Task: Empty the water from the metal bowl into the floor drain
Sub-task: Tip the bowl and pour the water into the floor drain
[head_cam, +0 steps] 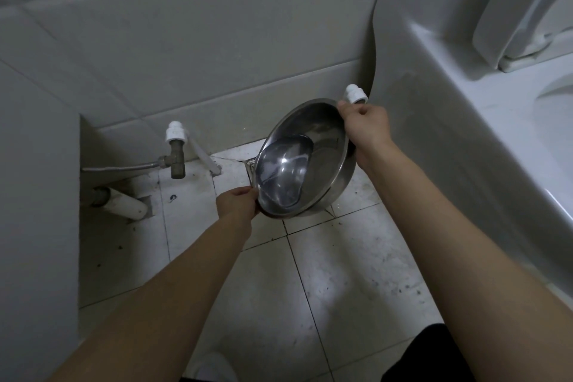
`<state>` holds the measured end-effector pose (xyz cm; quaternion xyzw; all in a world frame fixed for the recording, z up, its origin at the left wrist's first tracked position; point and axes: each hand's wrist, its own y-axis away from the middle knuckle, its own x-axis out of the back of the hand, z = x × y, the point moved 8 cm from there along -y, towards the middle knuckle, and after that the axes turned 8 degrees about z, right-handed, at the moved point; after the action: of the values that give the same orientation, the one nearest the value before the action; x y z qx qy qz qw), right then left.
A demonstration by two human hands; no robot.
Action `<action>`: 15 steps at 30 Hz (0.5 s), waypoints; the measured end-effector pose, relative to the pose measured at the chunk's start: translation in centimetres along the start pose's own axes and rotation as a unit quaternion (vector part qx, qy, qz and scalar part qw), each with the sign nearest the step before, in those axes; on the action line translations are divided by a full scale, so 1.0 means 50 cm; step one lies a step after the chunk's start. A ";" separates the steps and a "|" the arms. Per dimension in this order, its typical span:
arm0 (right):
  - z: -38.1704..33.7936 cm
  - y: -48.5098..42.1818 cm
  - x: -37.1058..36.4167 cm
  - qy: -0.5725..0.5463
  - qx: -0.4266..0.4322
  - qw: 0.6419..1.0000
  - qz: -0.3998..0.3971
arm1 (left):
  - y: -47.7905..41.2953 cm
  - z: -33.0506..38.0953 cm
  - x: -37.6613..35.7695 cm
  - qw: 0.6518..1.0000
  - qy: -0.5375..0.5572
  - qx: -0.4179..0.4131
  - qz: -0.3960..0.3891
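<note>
A shiny metal bowl (322, 139) is held tilted down to the left above the tiled floor, and water (282, 175) has pooled against its lower left wall. My left hand (237, 205) grips the bowl's low rim. The high rim on the right is gripped by my right hand (366, 127). A corner of the square floor drain (250, 167) shows just behind the bowl's low edge; the bowl covers the remainder.
A brass valve with a white fitting (176, 149) and a hose stands at the wall to the left. A white pipe (127, 205) lies on the floor below it. A white toilet (483, 121) fills the right side. Stained floor tiles (341, 282) lie below.
</note>
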<state>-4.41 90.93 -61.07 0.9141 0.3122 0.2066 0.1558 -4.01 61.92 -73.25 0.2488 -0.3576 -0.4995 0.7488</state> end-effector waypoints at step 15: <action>0.001 -0.001 0.006 -0.005 0.001 1.000 0.006 | 0.001 -0.002 -0.005 1.000 0.000 -0.002 -0.008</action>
<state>-4.20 91.16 -61.03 0.9171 0.3062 0.2027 0.1553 -3.95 62.15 -73.36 0.2502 -0.3540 -0.5066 0.7453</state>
